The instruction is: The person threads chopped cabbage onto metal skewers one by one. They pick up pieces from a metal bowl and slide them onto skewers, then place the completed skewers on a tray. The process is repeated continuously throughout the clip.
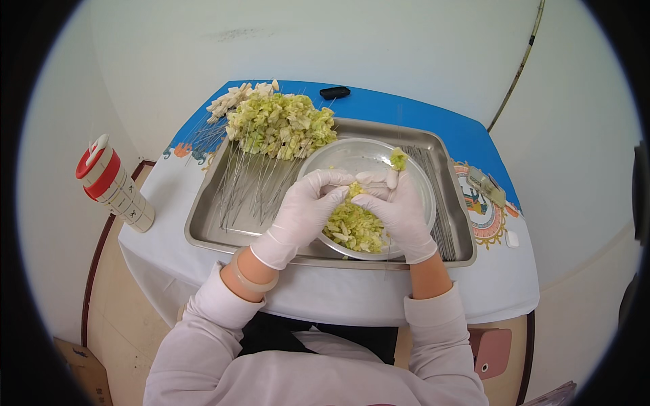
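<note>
My left hand (307, 210), in a white disposable glove, pinches at a small pale-green cabbage leaf piece (356, 190) above a round metal bowl (350, 148). Facing it, my gloved right hand (401, 210) holds a thin metal skewer, mostly hidden by the fingers. A bunched leaf piece (398, 159) is threaded on that skewer, just beyond the fingers. Chopped leaf pieces (353, 228) lie in the bowl under both hands. The bowl stands in a rectangular steel tray (203, 228). Loaded leaf skewers (282, 127) are heaped at the tray's far left corner.
Bare metal skewers (431, 198) lie along the tray's right side. Skewers with whitish pieces (238, 99) rest behind the leaf heap. A red-lidded bottle (119, 190) stands left; a black object (335, 93) lies at the back. Right are a clear box (486, 187) and a white case (512, 239).
</note>
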`<state>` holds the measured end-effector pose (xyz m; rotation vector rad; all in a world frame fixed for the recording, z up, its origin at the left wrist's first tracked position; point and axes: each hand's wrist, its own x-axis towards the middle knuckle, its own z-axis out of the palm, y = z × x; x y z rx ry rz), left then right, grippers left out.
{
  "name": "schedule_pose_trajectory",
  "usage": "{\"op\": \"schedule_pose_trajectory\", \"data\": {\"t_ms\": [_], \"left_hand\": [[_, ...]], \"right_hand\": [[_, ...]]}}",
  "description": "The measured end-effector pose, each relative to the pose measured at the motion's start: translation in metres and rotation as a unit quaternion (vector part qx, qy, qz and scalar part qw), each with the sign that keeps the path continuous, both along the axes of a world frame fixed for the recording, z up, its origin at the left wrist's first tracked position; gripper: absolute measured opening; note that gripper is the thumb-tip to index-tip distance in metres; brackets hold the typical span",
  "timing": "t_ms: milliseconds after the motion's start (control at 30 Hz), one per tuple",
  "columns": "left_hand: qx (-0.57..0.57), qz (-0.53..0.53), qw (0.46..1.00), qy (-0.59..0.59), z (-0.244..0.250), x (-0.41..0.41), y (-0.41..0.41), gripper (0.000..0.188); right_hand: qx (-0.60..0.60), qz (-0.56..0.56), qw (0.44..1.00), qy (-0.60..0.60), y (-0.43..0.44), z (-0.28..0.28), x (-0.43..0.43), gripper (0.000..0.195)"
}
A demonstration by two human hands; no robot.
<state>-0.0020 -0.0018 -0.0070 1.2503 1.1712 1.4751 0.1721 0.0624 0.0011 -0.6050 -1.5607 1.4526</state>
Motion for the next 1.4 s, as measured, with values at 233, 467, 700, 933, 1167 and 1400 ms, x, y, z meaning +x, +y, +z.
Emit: {"op": "schedule_pose_trajectory", "data": {"t_ms": [233,467,700,933,1167,1400], "left_hand": [[-0.033,0.002,0.999,0.018,0.007,0.005,-0.006,0.026],[-0.064,-0.055,0.996,-0.039,0.016,0.000,-0.009,0.025],[-0.059,-0.055,0.995,-0.055,0.014,0.005,-0.011,0.022],[-0.074,-0.075,0.991,-0.076,0.018,0.006,-0.015,0.020],[-0.132,-0.146,0.949,-0.246,0.012,0.002,-0.013,0.010],[-0.064,-0.163,0.946,-0.274,0.003,0.004,-0.008,0.012]], "right_hand": [[0.022,-0.029,0.999,-0.021,0.003,0.001,0.001,0.048],[0.025,-0.003,1.000,-0.003,-0.003,0.005,0.002,0.051],[0.030,-0.012,0.999,-0.040,-0.001,0.003,0.003,0.058],[0.071,-0.038,0.995,-0.060,0.001,0.001,0.003,0.064],[0.168,-0.087,0.974,-0.128,-0.002,0.003,0.008,0.072],[0.225,-0.145,0.935,-0.232,-0.005,0.008,0.008,0.058]]}}
